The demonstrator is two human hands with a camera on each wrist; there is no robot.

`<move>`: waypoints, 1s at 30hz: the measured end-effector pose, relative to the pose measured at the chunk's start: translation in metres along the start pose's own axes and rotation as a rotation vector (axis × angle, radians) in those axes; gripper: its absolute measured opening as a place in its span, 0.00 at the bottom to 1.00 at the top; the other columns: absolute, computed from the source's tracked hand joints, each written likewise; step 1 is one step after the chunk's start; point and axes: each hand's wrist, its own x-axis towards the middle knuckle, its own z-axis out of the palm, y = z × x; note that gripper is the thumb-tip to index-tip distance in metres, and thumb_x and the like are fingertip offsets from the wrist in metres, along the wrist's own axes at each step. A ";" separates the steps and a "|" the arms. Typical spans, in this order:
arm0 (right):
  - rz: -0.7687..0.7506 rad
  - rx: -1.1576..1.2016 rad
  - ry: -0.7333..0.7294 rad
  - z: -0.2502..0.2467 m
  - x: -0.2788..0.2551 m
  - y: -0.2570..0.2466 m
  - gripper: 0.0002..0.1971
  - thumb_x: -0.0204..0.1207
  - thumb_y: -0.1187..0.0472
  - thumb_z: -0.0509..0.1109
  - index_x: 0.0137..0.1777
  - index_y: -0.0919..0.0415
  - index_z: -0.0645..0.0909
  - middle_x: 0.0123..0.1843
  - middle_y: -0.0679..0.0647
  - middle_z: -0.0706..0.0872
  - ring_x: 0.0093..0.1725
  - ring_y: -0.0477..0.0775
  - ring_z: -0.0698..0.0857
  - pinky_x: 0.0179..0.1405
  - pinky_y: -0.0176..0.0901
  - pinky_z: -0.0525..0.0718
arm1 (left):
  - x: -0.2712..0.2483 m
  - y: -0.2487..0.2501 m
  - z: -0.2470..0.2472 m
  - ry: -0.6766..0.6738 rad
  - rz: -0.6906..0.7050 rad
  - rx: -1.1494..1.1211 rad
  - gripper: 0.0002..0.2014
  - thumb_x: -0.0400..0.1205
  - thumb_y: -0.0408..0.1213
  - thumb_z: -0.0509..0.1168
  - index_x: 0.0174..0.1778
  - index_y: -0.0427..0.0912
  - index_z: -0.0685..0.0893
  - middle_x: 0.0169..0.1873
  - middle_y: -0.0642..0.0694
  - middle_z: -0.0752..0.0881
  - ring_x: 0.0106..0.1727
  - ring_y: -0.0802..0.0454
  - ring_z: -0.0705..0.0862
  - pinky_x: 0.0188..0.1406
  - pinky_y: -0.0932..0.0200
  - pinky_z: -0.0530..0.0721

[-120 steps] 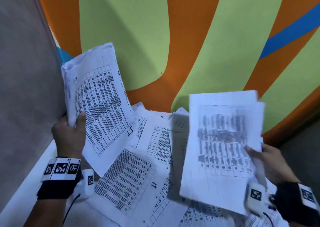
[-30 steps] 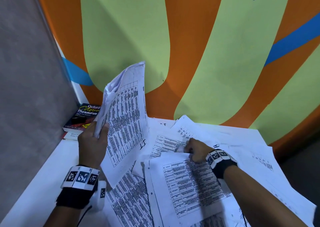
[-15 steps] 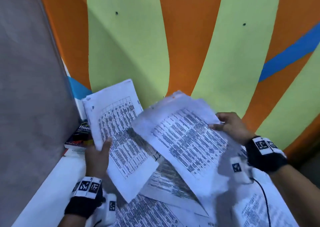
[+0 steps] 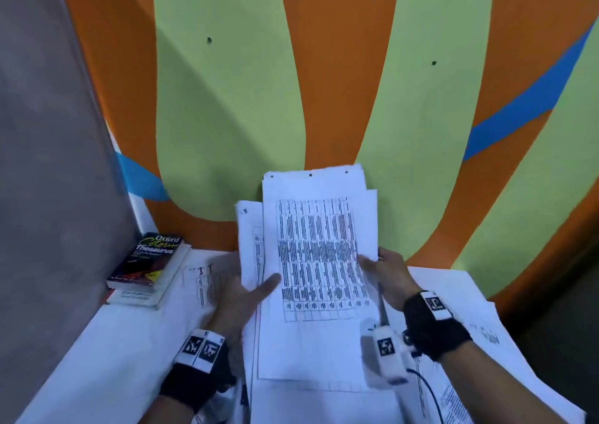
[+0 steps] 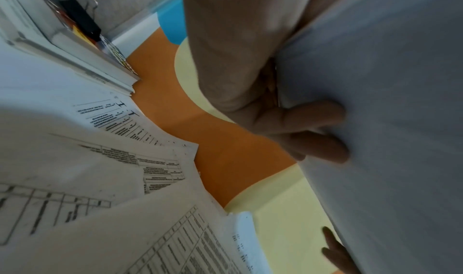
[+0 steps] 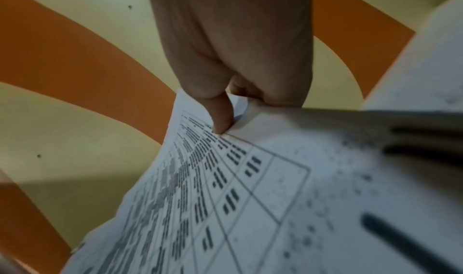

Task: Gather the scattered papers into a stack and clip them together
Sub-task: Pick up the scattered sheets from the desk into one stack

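Note:
A stack of printed papers (image 4: pixel 316 261) stands upright over the white table (image 4: pixel 107 352), its sheets unevenly aligned. My left hand (image 4: pixel 246 290) grips the stack's left edge, thumb on the front sheet, fingers (image 5: pixel 315 145) behind the blank back (image 5: pixel 388 119). My right hand (image 4: pixel 385 271) pinches the right edge, its thumb (image 6: pixel 221 117) pressed on the printed top sheet (image 6: pixel 225 199). More loose papers (image 4: pixel 460 333) lie scattered flat on the table under and beside the stack (image 5: pixel 120 159). No clip shows in any view.
Two books (image 4: pixel 149 265) are piled at the table's back left corner, the upper one an Oxford thesaurus. A grey partition (image 4: pixel 48 164) closes the left side. An orange, green and blue painted wall (image 4: pixel 324 83) stands right behind the table.
The sheets my right hand lifted have been brought onto the bundle in my left hand. Both hands now hold one joined stack upright at the centre.

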 end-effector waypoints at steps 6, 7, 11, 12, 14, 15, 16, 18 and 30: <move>0.183 0.232 -0.128 0.015 -0.018 0.021 0.23 0.77 0.67 0.70 0.72 0.70 0.70 0.70 0.62 0.81 0.63 0.53 0.82 0.72 0.47 0.73 | -0.007 -0.004 -0.003 -0.163 -0.018 0.064 0.17 0.67 0.40 0.79 0.49 0.49 0.84 0.42 0.56 0.92 0.51 0.50 0.89 0.48 0.55 0.87; 0.160 0.200 -0.167 0.013 -0.020 0.019 0.23 0.77 0.67 0.70 0.71 0.69 0.72 0.71 0.61 0.80 0.65 0.52 0.81 0.72 0.46 0.72 | -0.008 0.000 -0.004 -0.195 -0.008 0.087 0.18 0.67 0.42 0.79 0.51 0.48 0.84 0.43 0.52 0.92 0.50 0.50 0.89 0.46 0.57 0.87; -0.253 -0.025 -0.028 0.007 -0.030 -0.023 0.18 0.80 0.69 0.67 0.69 0.60 0.74 0.67 0.46 0.82 0.68 0.38 0.79 0.72 0.42 0.74 | 0.003 0.021 -0.007 -0.165 0.117 0.229 0.12 0.74 0.38 0.75 0.51 0.51 0.83 0.44 0.48 0.91 0.47 0.52 0.89 0.46 0.52 0.85; -0.366 -0.082 0.031 0.008 -0.034 -0.038 0.18 0.81 0.68 0.66 0.68 0.58 0.71 0.64 0.38 0.79 0.62 0.26 0.77 0.70 0.29 0.71 | 0.008 0.029 -0.006 -0.129 0.161 0.252 0.12 0.74 0.41 0.75 0.51 0.51 0.83 0.45 0.47 0.90 0.47 0.50 0.89 0.46 0.49 0.85; -0.562 -0.190 0.151 0.013 -0.041 -0.065 0.17 0.82 0.65 0.64 0.69 0.60 0.67 0.49 0.40 0.77 0.43 0.29 0.76 0.48 0.17 0.71 | 0.021 0.042 -0.004 -0.034 0.207 0.275 0.21 0.71 0.52 0.75 0.53 0.45 0.81 0.46 0.40 0.88 0.47 0.45 0.88 0.44 0.48 0.86; -0.643 -0.241 0.216 0.015 -0.046 -0.075 0.16 0.82 0.63 0.64 0.67 0.63 0.67 0.40 0.46 0.73 0.34 0.36 0.71 0.36 0.26 0.70 | 0.024 0.051 -0.002 0.004 0.220 0.248 0.24 0.69 0.54 0.75 0.53 0.41 0.81 0.45 0.38 0.88 0.46 0.46 0.88 0.41 0.50 0.87; -0.699 -0.275 0.276 0.015 -0.051 -0.083 0.15 0.82 0.62 0.65 0.64 0.65 0.68 0.35 0.48 0.67 0.30 0.40 0.65 0.30 0.32 0.65 | 0.027 0.056 0.000 0.032 0.230 0.220 0.27 0.68 0.55 0.76 0.53 0.39 0.81 0.44 0.38 0.88 0.45 0.46 0.88 0.41 0.50 0.87; -0.727 -0.257 0.326 0.015 -0.058 -0.090 0.14 0.80 0.63 0.68 0.58 0.62 0.66 0.33 0.46 0.63 0.29 0.39 0.66 0.26 0.29 0.65 | 0.028 0.062 0.005 0.105 0.209 0.186 0.35 0.61 0.60 0.77 0.54 0.37 0.79 0.47 0.36 0.87 0.48 0.41 0.87 0.45 0.43 0.87; -0.506 -0.146 0.224 0.026 -0.072 -0.033 0.12 0.83 0.71 0.60 0.63 0.60 0.69 0.37 0.42 0.71 0.34 0.28 0.76 0.35 0.19 0.72 | -0.006 0.060 0.033 0.279 0.244 0.063 0.05 0.73 0.36 0.75 0.34 0.43 0.86 0.28 0.51 0.89 0.31 0.50 0.87 0.36 0.50 0.85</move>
